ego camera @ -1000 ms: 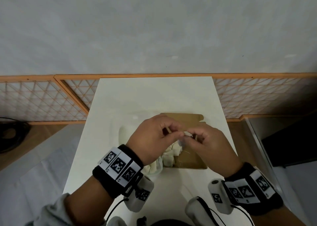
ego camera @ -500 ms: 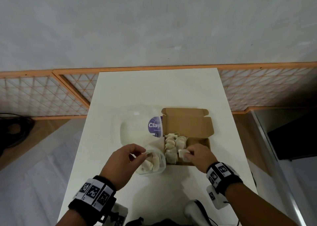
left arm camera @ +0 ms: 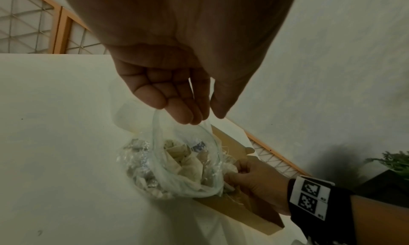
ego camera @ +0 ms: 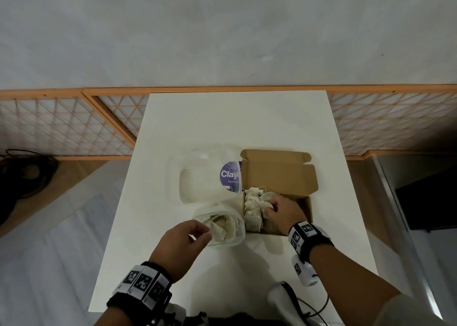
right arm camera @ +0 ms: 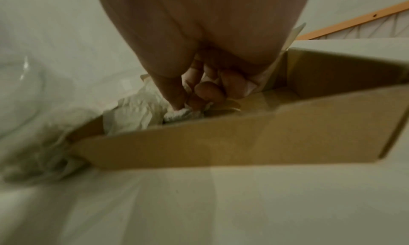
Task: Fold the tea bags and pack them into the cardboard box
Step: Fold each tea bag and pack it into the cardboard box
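An open brown cardboard box [ego camera: 309, 209] stands on the white table with its lid flap laid back. Folded tea bags [ego camera: 252, 217] fill its left side. My right hand [ego camera: 269, 208] is inside the box and pinches a folded white tea bag [right arm camera: 183, 113] against the packed ones [right arm camera: 132, 115]. Left of the box stands a clear bowl [ego camera: 239, 236] holding loose tea bags [ego camera: 222, 226]. My left hand [ego camera: 206, 235] hangs at the bowl's near rim, fingers relaxed [left arm camera: 188, 115], thumb close by, nothing in them. The bowl [left arm camera: 168, 184] and box [left arm camera: 243, 212] show below it.
A clear plastic lid with a purple label [ego camera: 230, 176] lies behind the bowl, touching the box flap. Orange wooden lattice panels [ego camera: 74, 123] run behind the table. Black cables [ego camera: 22, 175] lie on the floor at left. White devices with cords [ego camera: 279, 298] sit at the table's near edge.
The hands were together above the box working one tea bag. They parted: the right carried the folded bag down into the box, the left dropped to the bowl's rim.
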A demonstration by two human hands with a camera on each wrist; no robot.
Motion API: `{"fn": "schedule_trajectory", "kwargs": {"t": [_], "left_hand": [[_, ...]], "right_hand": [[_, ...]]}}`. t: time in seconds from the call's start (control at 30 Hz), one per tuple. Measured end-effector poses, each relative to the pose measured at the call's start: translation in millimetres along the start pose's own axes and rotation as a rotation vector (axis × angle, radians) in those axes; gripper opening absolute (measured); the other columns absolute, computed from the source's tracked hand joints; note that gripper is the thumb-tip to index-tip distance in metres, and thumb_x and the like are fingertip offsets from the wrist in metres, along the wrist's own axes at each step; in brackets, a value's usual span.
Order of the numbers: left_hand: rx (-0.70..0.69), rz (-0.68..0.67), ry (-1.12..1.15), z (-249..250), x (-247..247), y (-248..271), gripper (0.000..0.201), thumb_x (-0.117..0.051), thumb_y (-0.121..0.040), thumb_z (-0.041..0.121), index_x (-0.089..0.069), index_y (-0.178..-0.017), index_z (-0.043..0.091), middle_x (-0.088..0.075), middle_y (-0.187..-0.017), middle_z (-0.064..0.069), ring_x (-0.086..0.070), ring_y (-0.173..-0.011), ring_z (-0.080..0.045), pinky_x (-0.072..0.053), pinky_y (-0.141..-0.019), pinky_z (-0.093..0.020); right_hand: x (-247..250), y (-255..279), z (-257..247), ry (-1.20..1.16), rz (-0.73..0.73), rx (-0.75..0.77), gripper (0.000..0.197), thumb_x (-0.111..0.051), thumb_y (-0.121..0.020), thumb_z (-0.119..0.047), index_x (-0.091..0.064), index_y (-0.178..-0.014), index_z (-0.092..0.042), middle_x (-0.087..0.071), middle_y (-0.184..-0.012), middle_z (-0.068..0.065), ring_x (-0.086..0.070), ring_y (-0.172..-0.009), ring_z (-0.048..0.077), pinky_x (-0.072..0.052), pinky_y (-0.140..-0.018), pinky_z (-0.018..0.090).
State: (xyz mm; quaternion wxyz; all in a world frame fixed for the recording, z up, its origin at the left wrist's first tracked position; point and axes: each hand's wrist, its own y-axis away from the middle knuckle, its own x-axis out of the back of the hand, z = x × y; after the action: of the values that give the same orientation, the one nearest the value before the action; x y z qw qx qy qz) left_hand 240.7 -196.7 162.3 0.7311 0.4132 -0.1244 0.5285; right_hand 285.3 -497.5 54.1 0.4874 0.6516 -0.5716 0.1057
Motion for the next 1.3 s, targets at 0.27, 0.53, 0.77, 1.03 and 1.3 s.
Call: {"fn": "schedule_trajectory", "kwargs": {"t": [0.27,0.53,0.77,1.03,1.3], "left_hand": [[-0.001,0.056,-0.074,-13.5,-4.8,-12.0,0.01,-0.071,-0.092,0.042,-0.07,-0.101,0.037,-0.063,-0.102,0.015,-0.063,-0.085,0.001,-0.049,-0.081,-0.02],[0.133,0.188,0.001,-31.5,-28.0,-23.8,0.027,-0.073,-0.09,0.038,-0.072,-0.117,0.04,-0.047,-0.131,0.0,-0.052,-0.123,-0.021,-0.042,-0.111,-0.034],[0.191,0.144,0.054,-42.5,-40.3,-27.0,0.037,-0.064,-0.097,0.022,-0.065,-0.133,0.03,-0.042,-0.139,-0.001,-0.064,-0.1,-0.015,-0.046,-0.094,-0.023],[-0.019,0.031,-0.057,-29.4,-44.9,-20.3,0.037,-0.061,-0.098,0.022,-0.063,-0.135,0.023,-0.057,-0.117,0.002,-0.062,-0.103,-0.017,-0.042,-0.089,-0.019],[-0.076,-0.051,-0.05,-32.1,-37.1,-16.2,0.043,-0.057,-0.101,0.031,-0.056,-0.143,0.027,-0.052,-0.114,0.008,-0.063,-0.101,-0.012,-0.046,-0.091,-0.021]], "right_hand": [[16.6,41.5,-9.1,-0.096,0.132,0.011,0.035,-0.073,-0.092,-0.041,-0.053,-0.119,-0.032,-0.064,-0.105,-0.014,-0.064,-0.095,0.009,-0.054,-0.08,0.029],[-6.5,94.6,-70.7,0.045,-0.028,0.469,0.016,-0.053,-0.106,-0.035,-0.067,-0.107,-0.029,-0.062,-0.1,-0.013,-0.057,-0.087,0.002,-0.05,-0.078,0.019],[-56.4,78.4,-109.1,0.288,-0.227,0.581,0.029,-0.04,-0.111,-0.026,-0.066,-0.12,-0.017,-0.067,-0.114,0.005,-0.066,-0.102,0.024,-0.053,-0.086,0.036],[-78.5,50.8,-123.5,0.49,-0.125,0.311,0.03,-0.05,-0.106,-0.032,-0.064,-0.123,-0.012,-0.069,-0.126,0.01,-0.066,-0.116,0.028,-0.053,-0.096,0.038],[-71.8,48.1,-119.5,0.323,-0.28,0.229,0.037,-0.046,-0.109,-0.036,-0.069,-0.121,-0.009,-0.069,-0.126,0.011,-0.064,-0.116,0.027,-0.044,-0.098,0.032]]}}
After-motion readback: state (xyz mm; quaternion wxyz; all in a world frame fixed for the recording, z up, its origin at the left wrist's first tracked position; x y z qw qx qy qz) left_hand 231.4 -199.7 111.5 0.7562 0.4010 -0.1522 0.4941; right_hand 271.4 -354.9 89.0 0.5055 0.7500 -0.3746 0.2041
